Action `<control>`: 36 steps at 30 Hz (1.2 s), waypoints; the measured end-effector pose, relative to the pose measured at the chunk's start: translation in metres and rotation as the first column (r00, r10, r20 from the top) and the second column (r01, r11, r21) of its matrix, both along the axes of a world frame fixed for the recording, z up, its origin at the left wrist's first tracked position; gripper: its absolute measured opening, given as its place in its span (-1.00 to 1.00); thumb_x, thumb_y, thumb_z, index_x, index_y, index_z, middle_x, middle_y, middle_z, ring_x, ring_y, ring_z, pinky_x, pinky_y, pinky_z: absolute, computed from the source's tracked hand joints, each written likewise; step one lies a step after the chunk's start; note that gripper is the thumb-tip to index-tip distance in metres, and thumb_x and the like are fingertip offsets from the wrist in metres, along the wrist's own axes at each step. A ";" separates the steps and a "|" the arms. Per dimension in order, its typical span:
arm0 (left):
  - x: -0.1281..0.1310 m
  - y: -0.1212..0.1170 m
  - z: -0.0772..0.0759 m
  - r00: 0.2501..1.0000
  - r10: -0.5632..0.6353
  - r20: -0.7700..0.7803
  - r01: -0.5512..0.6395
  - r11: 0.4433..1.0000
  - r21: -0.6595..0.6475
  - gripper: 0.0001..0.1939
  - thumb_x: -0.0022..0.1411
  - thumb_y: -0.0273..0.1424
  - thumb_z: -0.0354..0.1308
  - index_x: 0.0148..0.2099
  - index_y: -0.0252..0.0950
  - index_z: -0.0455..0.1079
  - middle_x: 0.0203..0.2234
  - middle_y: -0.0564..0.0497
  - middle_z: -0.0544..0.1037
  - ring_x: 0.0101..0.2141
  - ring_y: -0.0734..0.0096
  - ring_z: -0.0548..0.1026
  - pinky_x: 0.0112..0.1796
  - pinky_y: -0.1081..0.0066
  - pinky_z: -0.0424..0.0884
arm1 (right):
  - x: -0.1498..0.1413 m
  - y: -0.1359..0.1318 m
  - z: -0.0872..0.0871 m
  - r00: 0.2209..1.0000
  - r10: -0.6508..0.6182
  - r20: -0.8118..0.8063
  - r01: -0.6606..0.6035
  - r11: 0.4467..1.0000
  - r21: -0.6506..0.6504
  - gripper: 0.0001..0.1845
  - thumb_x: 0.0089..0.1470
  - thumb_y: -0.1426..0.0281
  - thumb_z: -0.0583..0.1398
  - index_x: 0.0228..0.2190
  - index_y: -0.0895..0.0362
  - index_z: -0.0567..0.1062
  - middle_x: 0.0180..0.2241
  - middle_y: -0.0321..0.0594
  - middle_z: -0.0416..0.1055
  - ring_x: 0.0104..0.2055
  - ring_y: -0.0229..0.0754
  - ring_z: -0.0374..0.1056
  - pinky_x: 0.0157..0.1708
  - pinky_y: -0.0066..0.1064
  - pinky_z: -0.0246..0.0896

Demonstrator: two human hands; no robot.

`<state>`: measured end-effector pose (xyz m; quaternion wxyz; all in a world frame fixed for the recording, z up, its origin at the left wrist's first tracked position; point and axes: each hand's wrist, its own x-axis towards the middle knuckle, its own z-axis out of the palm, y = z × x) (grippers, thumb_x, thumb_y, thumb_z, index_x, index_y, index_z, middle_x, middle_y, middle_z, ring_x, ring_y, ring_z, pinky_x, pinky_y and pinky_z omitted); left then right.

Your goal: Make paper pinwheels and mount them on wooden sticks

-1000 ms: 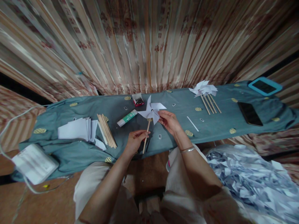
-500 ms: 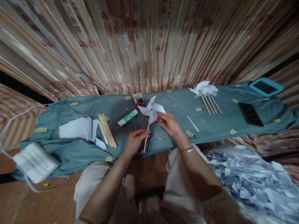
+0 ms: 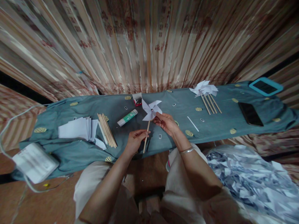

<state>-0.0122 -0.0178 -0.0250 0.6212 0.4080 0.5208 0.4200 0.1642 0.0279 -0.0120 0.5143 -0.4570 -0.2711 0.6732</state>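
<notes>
A white paper pinwheel (image 3: 151, 109) on a thin wooden stick (image 3: 146, 141) is held above the cloth, with a dark pin head at its centre. My left hand (image 3: 136, 140) pinches the stick below the wheel. At the lower right blade is my right hand (image 3: 167, 123), its thumb and fingertips closed at the paper edge; the far fingers are partly hidden. Just behind the wheel stands a small red box of pins (image 3: 137, 101). A glue stick (image 3: 127, 117) lies left of the wheel.
A bundle of sticks (image 3: 107, 130) and stacked white paper (image 3: 74, 128) lie left. Several finished pinwheels (image 3: 205, 88), a paper strip (image 3: 192, 123), a phone (image 3: 250, 114) and a blue-framed tablet (image 3: 266, 86) lie right. Beside the table is a heap of paper pieces (image 3: 252, 180).
The pinwheel's blades have turned to a different angle about the pin. My right fingers have shifted slightly left and down along the paper; my left hand has stayed on the stick.
</notes>
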 end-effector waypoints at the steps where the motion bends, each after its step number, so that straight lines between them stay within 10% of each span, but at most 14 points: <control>1: 0.000 0.000 0.000 1.000 0.000 -0.002 0.000 1.000 -0.002 -0.70 -0.18 -0.18 0.38 -0.42 -0.29 0.64 -0.53 -0.04 0.64 -0.51 0.41 0.46 -0.47 0.48 0.32 | 0.002 0.001 0.001 1.000 -0.017 -0.007 0.017 1.000 -0.005 -0.64 -0.26 0.15 0.49 -0.51 0.15 0.58 -0.54 -0.32 0.53 -0.53 -0.38 0.41 -0.53 -0.61 0.33; 10: 0.000 -0.002 0.001 1.000 -0.027 0.006 0.028 0.999 -0.019 -0.67 -0.19 -0.15 0.40 -0.42 -0.30 0.63 -0.46 -0.07 0.66 -0.47 0.37 0.49 -0.43 0.45 0.35 | 0.009 0.008 -0.003 0.990 -0.131 -0.056 0.130 0.991 -0.021 -0.70 0.02 0.14 0.35 -0.48 0.13 0.54 -0.55 -0.28 0.53 -0.55 -0.32 0.41 -0.56 -0.55 0.37; 36: 0.000 0.000 0.000 1.000 0.004 0.007 -0.004 1.000 -0.003 -0.66 -0.18 -0.14 0.41 -0.41 -0.31 0.63 -0.55 -0.01 0.60 -0.52 0.45 0.43 -0.45 0.48 0.32 | -0.001 0.001 -0.001 0.998 -0.064 -0.026 0.064 0.998 0.010 -0.62 -0.27 0.18 0.48 -0.50 0.11 0.49 -0.61 -0.40 0.44 -0.56 -0.39 0.35 -0.51 -0.58 0.31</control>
